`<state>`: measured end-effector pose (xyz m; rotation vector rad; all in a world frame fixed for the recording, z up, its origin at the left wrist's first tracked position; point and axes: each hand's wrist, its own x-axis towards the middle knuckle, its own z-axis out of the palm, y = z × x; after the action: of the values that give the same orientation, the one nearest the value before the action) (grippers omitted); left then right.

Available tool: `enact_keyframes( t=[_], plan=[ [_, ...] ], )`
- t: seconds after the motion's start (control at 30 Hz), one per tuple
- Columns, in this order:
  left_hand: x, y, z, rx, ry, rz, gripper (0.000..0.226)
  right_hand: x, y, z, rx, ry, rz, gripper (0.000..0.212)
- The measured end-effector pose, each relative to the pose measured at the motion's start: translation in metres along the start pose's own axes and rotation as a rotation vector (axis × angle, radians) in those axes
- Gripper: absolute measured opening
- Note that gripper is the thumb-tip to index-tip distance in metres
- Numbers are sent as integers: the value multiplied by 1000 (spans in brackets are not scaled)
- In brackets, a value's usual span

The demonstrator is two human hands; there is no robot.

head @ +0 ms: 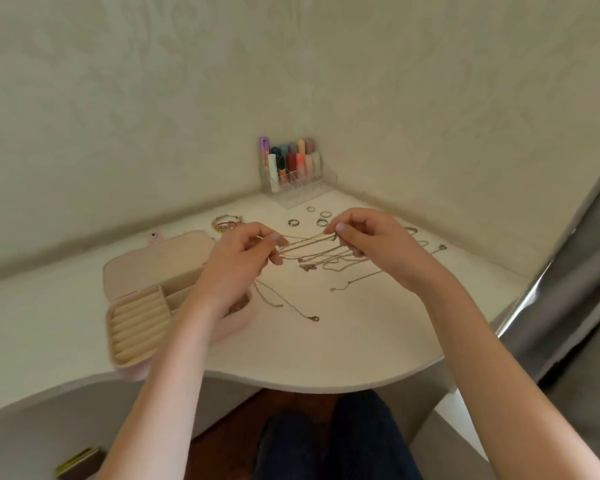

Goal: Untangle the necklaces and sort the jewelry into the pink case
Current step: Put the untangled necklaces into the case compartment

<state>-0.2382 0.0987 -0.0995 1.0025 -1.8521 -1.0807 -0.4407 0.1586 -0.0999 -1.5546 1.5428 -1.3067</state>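
A tangle of thin gold necklaces point(321, 252) is stretched between my hands above the white table. My left hand point(243, 261) pinches the chains at their left end, and my right hand point(371, 237) pinches them at the right end. Loose chain ends trail onto the table, one ending in a clasp point(314, 319). The pink case point(142, 306) lies open at the left, its ring rolls toward me and its lid tipped back; my left forearm hides part of it. Several rings point(321, 220) lie behind the chains, and bracelets point(226, 224) lie behind the case.
A clear organiser point(293, 174) with coloured tubes stands in the far corner against the wall. The table's curved front edge point(309, 384) runs just above my knees. A grey curtain point(575, 289) hangs at the right. Books point(78, 462) lie low at the left.
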Motion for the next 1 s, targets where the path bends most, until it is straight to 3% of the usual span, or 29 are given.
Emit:
enact_keyframes(
  t=[0.17,0.37,0.5,0.8,1.0],
  plan=[
    [-3,2,-56,-3,-55,0,16,7,-15,12,-51,-251,26,9],
    [-10,11,-94,179,-111,-1,9,13,-27,35,-4,-377,-7,13],
    [-19,0,-113,354,-206,-96,13,17,-40,32,398,-359,-42,11],
    [-33,-15,-127,366,-165,-165,7,38,-44,32,341,-165,-22,10],
    [-34,1,-115,81,-122,-123,5,41,-45,29,344,-125,-39,12]
  ],
)
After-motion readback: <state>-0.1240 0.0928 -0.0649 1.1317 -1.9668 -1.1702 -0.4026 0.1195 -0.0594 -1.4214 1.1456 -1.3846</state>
